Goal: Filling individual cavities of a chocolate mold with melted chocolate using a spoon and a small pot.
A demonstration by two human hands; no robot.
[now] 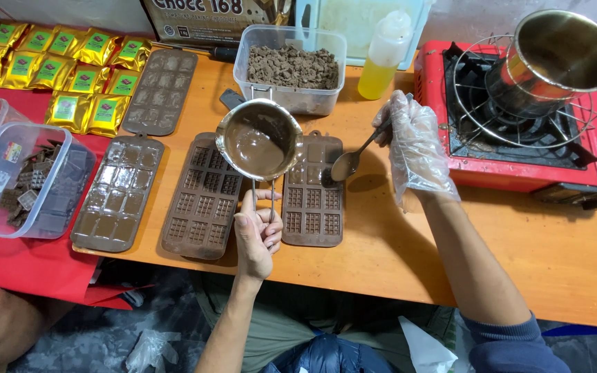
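Left hand (pixel 258 235): bare, nearest the lens, fingers clamped on the wire handle of the pan (pixel 259 139).
Pan: small, steel, melted chocolate inside, tilted above the mould (pixel 313 190).
Right hand (pixel 414 145): gloved, right of the pan, fingers pinched together on the spoon (pixel 351 160).
Spoon: bowl just right of the pan, over the mould.
Tub (pixel 290 68): behind the pan, full of chocolate bits.
Stove (pixel 519 131): red, far right of the pan.
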